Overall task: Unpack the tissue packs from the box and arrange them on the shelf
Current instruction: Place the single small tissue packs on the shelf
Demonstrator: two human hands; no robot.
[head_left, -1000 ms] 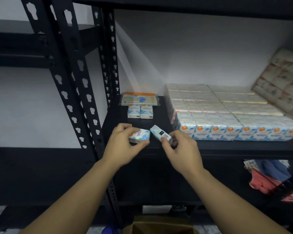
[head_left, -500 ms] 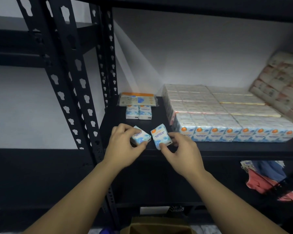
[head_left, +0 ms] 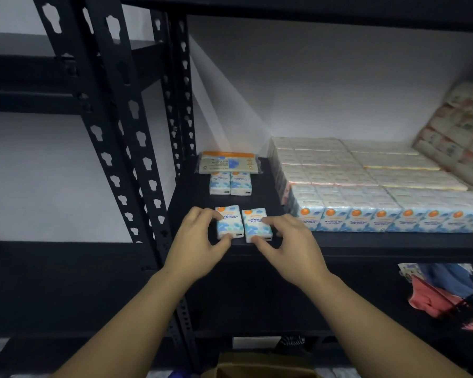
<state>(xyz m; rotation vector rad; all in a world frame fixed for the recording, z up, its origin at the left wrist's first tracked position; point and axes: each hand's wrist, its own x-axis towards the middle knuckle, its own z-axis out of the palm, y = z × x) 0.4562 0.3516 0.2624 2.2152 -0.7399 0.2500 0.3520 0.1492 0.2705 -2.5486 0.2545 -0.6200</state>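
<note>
At the shelf (head_left: pixel 366 242) front edge, the left hand (head_left: pixel 200 241) pinches 1 tissue pack (head_left: pixel 229 221) and the right hand (head_left: pixel 287 245) pinches another pack (head_left: pixel 256 224), lying flat, touching side by side.

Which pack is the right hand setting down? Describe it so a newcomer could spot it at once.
On the black shelf, left of the big block of wrapped packs, two small packs lie at the front edge. It is the right-hand pack, in the right hand grip; its twin is under the left hand.
</note>
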